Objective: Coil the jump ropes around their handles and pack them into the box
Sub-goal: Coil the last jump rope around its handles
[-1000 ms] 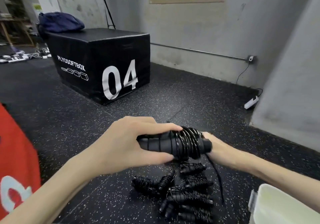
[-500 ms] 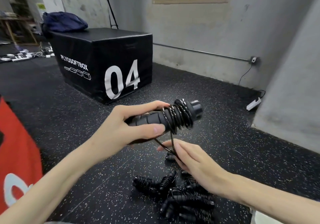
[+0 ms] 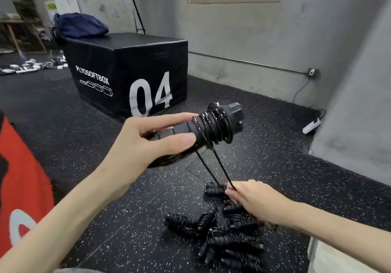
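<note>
A: Where's the rope vs our grip?
B: Left hand [image 3: 135,145] clenched round the jump rope handles [image 3: 190,130], long axis pointing up-right toward the plyo box [image 3: 127,61]. Cord [image 3: 220,167] runs down from the coil to our right hand [image 3: 256,200], pinching it, nearer the pile of coiled ropes [image 3: 222,234].
A: Box?
B: Can't tell.

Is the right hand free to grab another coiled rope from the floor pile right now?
Probably not: the right hand is pinching the loose cord from the handles, though the pile lies just beneath it, unobstructed.
</note>
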